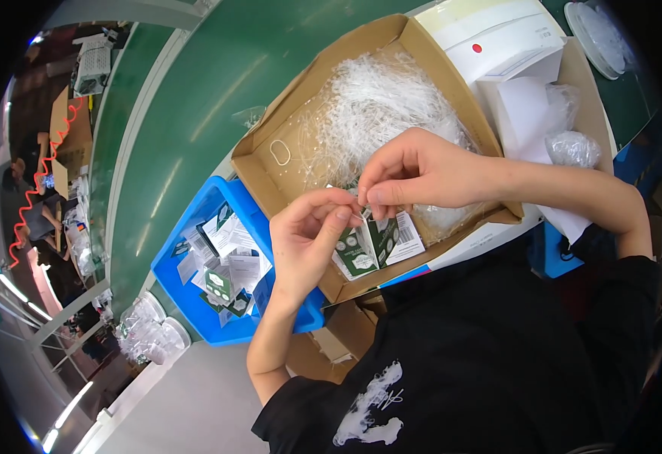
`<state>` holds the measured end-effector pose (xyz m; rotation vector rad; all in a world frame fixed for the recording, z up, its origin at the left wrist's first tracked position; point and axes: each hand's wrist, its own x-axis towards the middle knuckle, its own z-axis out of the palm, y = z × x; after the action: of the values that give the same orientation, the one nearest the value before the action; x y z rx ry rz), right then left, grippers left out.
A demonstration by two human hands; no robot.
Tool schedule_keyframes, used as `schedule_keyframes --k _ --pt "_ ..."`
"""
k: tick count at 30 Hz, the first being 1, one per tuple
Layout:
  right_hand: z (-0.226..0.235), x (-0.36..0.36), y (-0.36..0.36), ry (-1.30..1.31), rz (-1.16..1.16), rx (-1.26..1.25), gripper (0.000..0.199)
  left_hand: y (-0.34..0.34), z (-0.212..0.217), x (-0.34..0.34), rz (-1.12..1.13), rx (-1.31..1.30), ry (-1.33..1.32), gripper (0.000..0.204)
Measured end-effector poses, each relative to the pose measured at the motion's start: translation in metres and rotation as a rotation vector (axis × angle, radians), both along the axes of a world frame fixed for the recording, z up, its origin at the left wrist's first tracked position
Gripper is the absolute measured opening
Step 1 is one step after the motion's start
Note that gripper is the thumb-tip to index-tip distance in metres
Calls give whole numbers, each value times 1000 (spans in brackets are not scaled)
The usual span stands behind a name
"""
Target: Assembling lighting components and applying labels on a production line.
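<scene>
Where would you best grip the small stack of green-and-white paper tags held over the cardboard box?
Pinch the paper tags at their top edge, from above, where both hands' fingertips already meet: the tags hang down flat, so the top is the exposed, narrow part.

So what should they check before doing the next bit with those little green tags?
1. Both hands on the green and white paper tags: ok, left hand and right hand pinch them together.
2. Clear plastic string threaded: cannot tell, too thin to see.
3. Supply of clear strings in the cardboard box: ok, plenty.
4. More tags in the blue bin: ok, several.
5. Tags over the box: ok.
</scene>
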<state>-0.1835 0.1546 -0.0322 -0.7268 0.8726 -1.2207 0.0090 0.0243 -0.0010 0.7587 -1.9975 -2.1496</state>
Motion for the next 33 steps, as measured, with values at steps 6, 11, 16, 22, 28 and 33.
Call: schedule_keyframes --k 6,11,16,22,28,33 --pt "0 -2 -2 83 -81 47 12 5 5 -4 52 43 11 15" --pt "-3 0 -1 -2 -110 -47 11 2 -1 0 -20 -59 5 15" --pt "-2 1 0 80 -91 -41 11 2 -2 1 -12 -168 -11 15" --pt "-2 2 1 133 -70 -59 11 8 -2 -1 43 -124 13 25" --pt "-3 5 1 163 -42 -56 11 8 -1 -1 35 -102 -15 29" --pt "-4 2 -1 174 -25 -61 10 5 -1 -2 18 -98 -10 30"
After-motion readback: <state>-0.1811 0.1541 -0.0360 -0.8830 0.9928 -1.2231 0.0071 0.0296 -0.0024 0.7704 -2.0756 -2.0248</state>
